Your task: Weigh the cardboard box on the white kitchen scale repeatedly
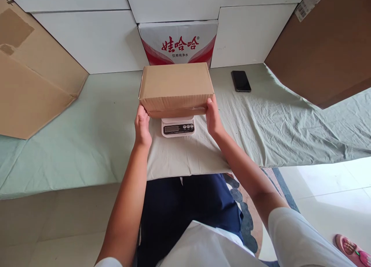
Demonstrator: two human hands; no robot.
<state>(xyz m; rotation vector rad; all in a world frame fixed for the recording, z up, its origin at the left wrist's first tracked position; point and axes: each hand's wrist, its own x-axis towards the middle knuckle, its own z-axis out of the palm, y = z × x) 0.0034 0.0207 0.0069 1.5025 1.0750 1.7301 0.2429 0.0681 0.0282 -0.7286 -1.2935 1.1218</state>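
Note:
Both my hands grip a closed brown cardboard box (177, 81) by its two ends, near the lower front corners. My left hand (142, 126) is wrapped against the left end, its fingers partly hidden by the box. At the right end my right hand (213, 116) presses the corner with the thumb on the front face. Beneath the box is a white kitchen scale (178, 128); only its front panel with a small display and buttons shows. Whether the box rests on the scale or is held just above it, I cannot tell.
A light green cloth (110, 143) covers the table. Behind stands a white and red carton (179, 43) against white panels. A black phone (241, 81) lies to the right. Large cardboard pieces (37, 66) flank the left and right sides. A pink shoe (352, 249) shows on the floor.

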